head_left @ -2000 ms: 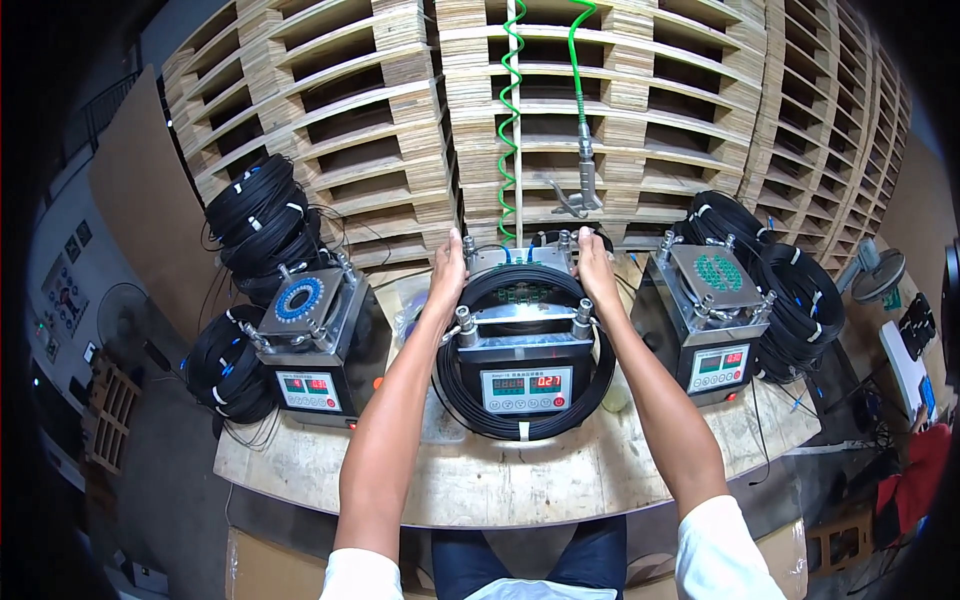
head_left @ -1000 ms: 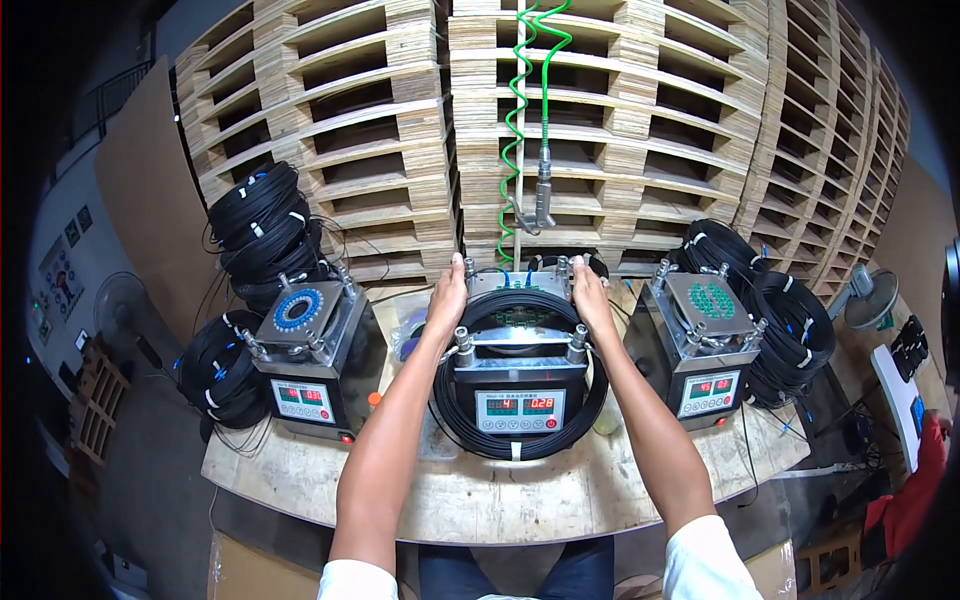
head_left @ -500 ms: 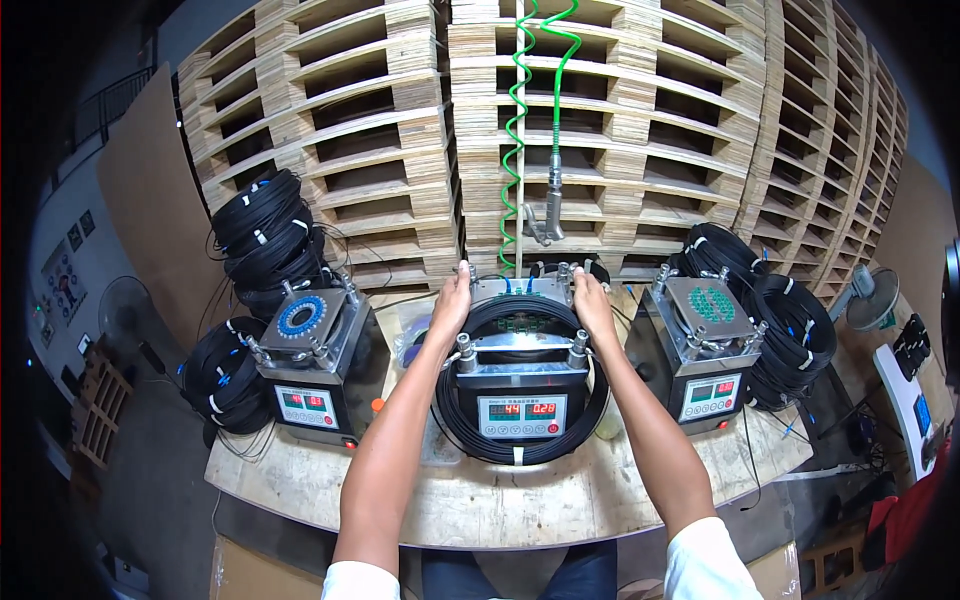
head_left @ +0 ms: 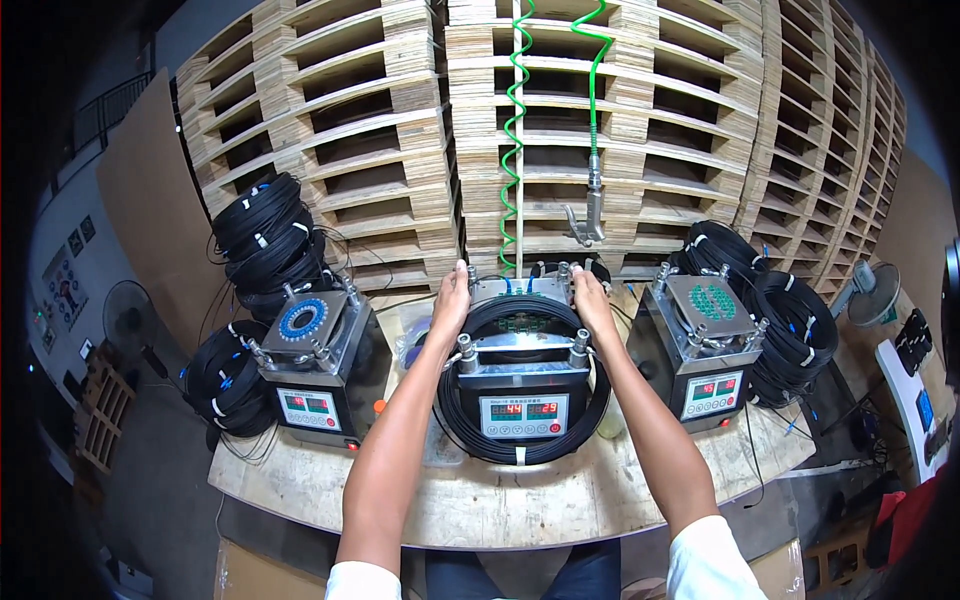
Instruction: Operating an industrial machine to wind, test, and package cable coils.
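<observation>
Both forearms reach across the middle machine, a black box with a digital display panel (head_left: 525, 416) and metal plates on top. My left hand (head_left: 453, 303) is closed at its far left corner post, the thumb up by the metal knob (head_left: 473, 273). At the far right post my right hand (head_left: 592, 304) is closed likewise, next to another knob (head_left: 564, 270). The fingers' far sides are hidden. A coil of black cable (head_left: 520, 455) loops round the machine between my arms. Two near posts with knobs (head_left: 465, 345) stand in front, and green fittings (head_left: 520, 325) show between the plates.
Similar machines stand left (head_left: 305, 395), with a blue ring of fittings, and right (head_left: 712, 385), with green ones. Black cable coils (head_left: 265, 225) pile up beside them on the wooden table (head_left: 480, 505). An air blow gun (head_left: 590, 220) hangs from a green hose before stacked pallets (head_left: 690, 140).
The hanging blow gun has swung to the right. The digits on the displays differ. Both hands stay at the far posts with almost no visible movement.
</observation>
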### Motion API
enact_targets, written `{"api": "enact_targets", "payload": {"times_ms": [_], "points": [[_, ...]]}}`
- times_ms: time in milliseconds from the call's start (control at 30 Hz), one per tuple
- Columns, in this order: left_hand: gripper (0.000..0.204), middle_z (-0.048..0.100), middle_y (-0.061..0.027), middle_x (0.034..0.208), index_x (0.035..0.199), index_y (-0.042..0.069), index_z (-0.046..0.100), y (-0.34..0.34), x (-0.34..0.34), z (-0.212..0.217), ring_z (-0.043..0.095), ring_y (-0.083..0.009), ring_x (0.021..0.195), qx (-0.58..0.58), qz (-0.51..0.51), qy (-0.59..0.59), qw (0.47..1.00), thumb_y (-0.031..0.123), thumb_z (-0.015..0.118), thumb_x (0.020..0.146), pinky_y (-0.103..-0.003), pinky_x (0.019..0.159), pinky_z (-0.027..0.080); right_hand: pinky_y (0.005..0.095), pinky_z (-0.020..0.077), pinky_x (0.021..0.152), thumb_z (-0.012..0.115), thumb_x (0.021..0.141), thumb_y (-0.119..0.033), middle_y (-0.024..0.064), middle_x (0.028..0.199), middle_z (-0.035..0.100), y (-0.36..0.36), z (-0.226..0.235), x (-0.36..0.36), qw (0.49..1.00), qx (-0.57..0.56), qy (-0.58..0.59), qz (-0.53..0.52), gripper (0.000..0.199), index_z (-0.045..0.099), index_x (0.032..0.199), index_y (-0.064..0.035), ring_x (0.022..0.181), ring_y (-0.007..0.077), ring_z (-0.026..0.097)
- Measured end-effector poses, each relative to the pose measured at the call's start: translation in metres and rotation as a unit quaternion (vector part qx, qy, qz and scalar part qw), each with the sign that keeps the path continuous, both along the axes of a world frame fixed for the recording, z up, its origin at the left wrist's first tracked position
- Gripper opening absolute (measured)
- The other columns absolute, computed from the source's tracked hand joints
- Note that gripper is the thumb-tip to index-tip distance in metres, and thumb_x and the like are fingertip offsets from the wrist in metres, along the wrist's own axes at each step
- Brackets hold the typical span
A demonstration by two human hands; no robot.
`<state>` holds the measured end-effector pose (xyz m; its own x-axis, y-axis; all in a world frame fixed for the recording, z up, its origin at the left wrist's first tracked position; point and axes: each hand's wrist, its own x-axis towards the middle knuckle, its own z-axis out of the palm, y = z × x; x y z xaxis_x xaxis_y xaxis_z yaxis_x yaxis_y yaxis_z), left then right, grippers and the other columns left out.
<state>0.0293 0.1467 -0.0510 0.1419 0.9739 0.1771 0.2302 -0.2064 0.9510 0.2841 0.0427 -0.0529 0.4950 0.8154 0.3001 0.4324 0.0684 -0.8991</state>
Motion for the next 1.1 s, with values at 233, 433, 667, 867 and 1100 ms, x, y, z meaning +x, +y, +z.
{"api": "enact_targets", "payload": {"times_ms": [233,433,667,867,1100], "points": [[0.088,0.056,-0.0289,0.135,0.139,-0.004,0.049,-0.009,-0.001,0.010,0.050,-0.0404,0.132,0.002,-0.029,0.036,0.999,0.071,0.031,0.097,-0.044,0.110,0.036,0.0490,0.0458,0.096,0.035,0.103,-0.052,0.0293,0.115,0.065,-0.015,0.016,-0.010,0.998,-0.038,-0.026,-0.038,0.059,0.062,0.120,-0.0028,0.113,0.0476,0.059],[0.088,0.058,-0.0278,0.133,0.138,-0.002,0.051,-0.006,0.003,0.008,0.049,-0.0408,0.132,-0.015,-0.007,0.062,0.998,0.073,0.029,0.096,-0.046,0.110,0.036,0.0485,0.0461,0.096,0.035,0.103,-0.052,0.0289,0.114,0.066,-0.012,0.011,-0.005,0.999,-0.026,-0.022,-0.018,0.061,0.064,0.118,-0.0016,0.113,0.0473,0.059],[0.086,0.059,-0.0279,0.132,0.136,-0.003,0.052,-0.012,0.004,0.010,0.052,-0.0406,0.130,-0.001,-0.003,0.044,0.999,0.071,0.034,0.096,-0.045,0.109,0.038,0.0475,0.0459,0.095,0.035,0.103,-0.052,0.0282,0.111,0.066,-0.008,0.005,0.000,1.000,-0.015,-0.010,-0.008,0.061,0.064,0.117,-0.0011,0.112,0.0469,0.060],[0.087,0.058,-0.0292,0.132,0.135,-0.005,0.052,-0.005,0.002,0.008,0.052,-0.0403,0.130,0.012,-0.023,0.051,0.998,0.071,0.034,0.096,-0.044,0.109,0.038,0.0505,0.0453,0.095,0.033,0.103,-0.054,0.0296,0.113,0.065,-0.011,0.009,-0.004,0.999,-0.034,-0.027,-0.024,0.061,0.063,0.117,-0.0025,0.113,0.0491,0.058],[0.088,0.057,-0.0290,0.133,0.137,-0.004,0.050,-0.004,0.000,0.005,0.051,-0.0406,0.130,0.000,-0.018,0.060,0.998,0.072,0.034,0.096,-0.044,0.109,0.038,0.0498,0.0446,0.097,0.031,0.104,-0.053,0.0297,0.115,0.064,-0.014,0.012,-0.008,0.998,-0.034,-0.042,-0.020,0.064,0.063,0.118,-0.0004,0.115,0.0489,0.057]]}}
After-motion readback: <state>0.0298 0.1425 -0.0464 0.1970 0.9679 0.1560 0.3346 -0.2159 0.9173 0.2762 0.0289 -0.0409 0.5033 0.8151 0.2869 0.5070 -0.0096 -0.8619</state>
